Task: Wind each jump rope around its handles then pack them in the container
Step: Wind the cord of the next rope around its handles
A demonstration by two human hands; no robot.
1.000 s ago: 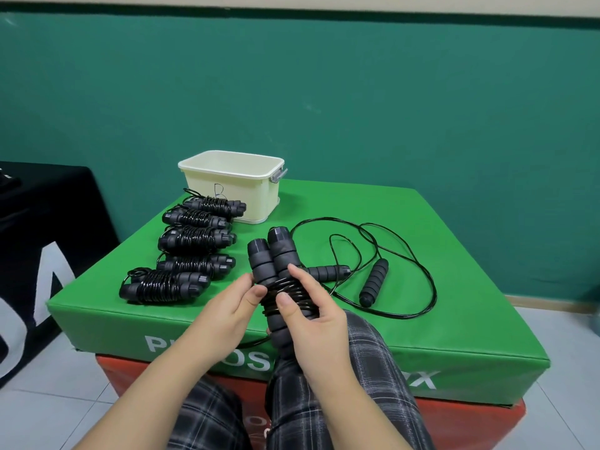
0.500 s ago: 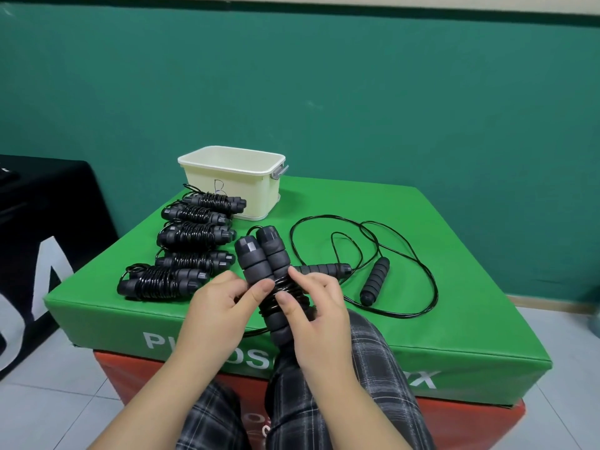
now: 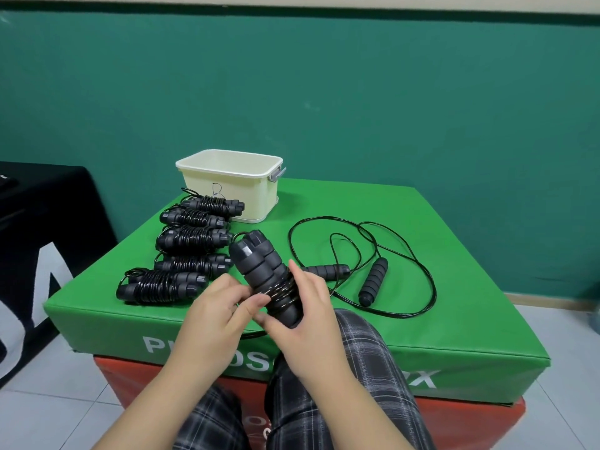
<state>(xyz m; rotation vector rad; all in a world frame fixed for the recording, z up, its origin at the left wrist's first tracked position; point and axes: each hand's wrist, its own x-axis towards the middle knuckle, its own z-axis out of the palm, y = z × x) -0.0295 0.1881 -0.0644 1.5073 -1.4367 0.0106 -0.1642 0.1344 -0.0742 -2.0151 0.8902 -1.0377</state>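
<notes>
Head view: right hand (image 3: 308, 316) is gripping the paired handles (image 3: 263, 271) above the green mat's (image 3: 454, 319) near edge, left hand (image 3: 214, 313) is pinching the cord; advising tight, side-by-side turns and tucking the tail.

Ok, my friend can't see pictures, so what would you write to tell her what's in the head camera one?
Two hands, left hand and right hand, hold a jump rope with its cord partly wound around its paired black handles, above a green padded box. Five wound ropes lie in a row on its left, leading to a cream container; one unwound rope sprawls on its right.
</notes>
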